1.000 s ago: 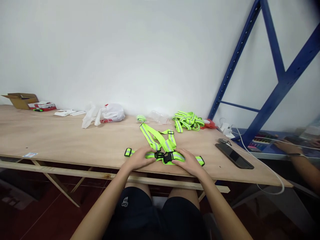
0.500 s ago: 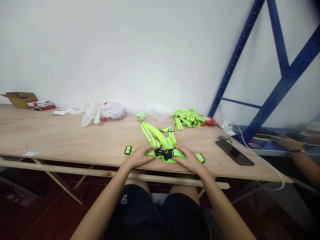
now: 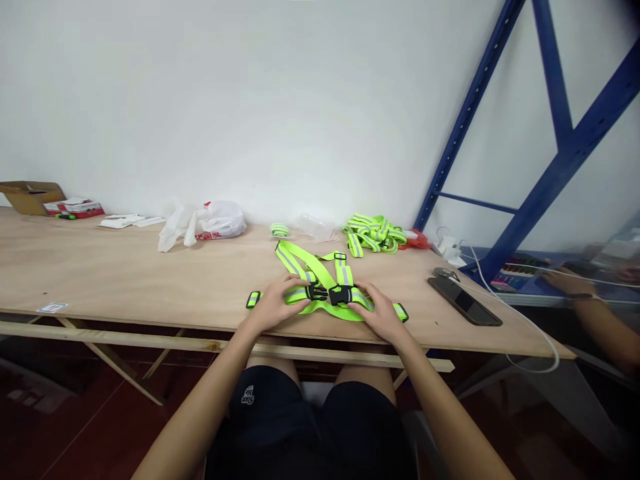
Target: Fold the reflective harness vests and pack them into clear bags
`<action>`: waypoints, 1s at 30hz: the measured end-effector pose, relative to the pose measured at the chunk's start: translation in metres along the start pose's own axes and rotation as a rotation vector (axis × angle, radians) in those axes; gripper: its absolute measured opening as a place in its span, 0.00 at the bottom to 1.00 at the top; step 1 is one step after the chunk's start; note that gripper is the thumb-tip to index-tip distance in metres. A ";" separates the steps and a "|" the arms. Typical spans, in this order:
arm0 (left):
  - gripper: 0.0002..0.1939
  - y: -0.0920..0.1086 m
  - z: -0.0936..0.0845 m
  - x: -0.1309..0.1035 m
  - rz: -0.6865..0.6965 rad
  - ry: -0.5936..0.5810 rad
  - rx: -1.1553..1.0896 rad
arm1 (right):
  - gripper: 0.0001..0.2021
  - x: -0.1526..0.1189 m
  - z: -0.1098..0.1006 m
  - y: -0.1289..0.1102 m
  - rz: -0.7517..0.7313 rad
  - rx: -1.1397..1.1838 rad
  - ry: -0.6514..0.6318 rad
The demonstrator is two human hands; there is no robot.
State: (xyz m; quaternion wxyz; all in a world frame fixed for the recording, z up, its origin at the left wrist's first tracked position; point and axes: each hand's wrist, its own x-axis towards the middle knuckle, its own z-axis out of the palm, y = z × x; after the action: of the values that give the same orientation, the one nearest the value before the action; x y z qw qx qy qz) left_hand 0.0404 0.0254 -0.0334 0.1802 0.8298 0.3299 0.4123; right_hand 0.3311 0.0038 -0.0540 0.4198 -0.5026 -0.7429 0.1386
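A neon yellow-green reflective strap harness [image 3: 325,273] lies near the table's front edge. My left hand [image 3: 277,303] grips the strap beside the black pronged buckle half [image 3: 318,292]. On the other side, my right hand [image 3: 380,312] grips the strap next to the black socket half of the buckle [image 3: 341,295]. The two halves face each other, with the prongs' tips close to the socket and still visible outside it. Black strap adjusters show at both outer ends of the harness.
Behind the harness lie a rolled strap [image 3: 279,230], a clear bag [image 3: 316,228] and a strap pile [image 3: 374,235]. A phone [image 3: 465,301] with a white cable is at right, near a blue frame [image 3: 530,193] and another person's arm [image 3: 600,327]. White bags [image 3: 220,220] stand left.
Both hands have raised the buckle halves slightly, and the halves now line up facing each other. The whole view has shifted a little.
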 end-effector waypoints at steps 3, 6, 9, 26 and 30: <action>0.16 0.006 0.003 0.002 0.002 0.049 -0.028 | 0.23 0.000 0.000 0.002 0.020 0.024 0.022; 0.16 0.011 0.007 0.003 0.000 0.070 -0.039 | 0.24 -0.001 -0.001 0.004 0.027 0.043 0.062; 0.16 0.014 0.010 0.002 -0.008 0.083 -0.036 | 0.25 -0.002 -0.001 0.005 0.034 0.063 0.112; 0.17 0.012 0.015 0.001 0.039 0.128 -0.044 | 0.24 -0.004 0.004 0.001 0.015 0.096 0.131; 0.17 0.009 0.015 0.001 0.030 0.104 -0.048 | 0.24 -0.004 0.007 -0.006 0.030 0.127 0.129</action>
State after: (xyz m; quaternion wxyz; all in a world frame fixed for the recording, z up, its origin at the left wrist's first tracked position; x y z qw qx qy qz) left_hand 0.0565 0.0187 -0.0367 0.1767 0.8075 0.3165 0.4652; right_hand 0.3226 -0.0009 -0.0558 0.4956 -0.4937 -0.6966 0.1590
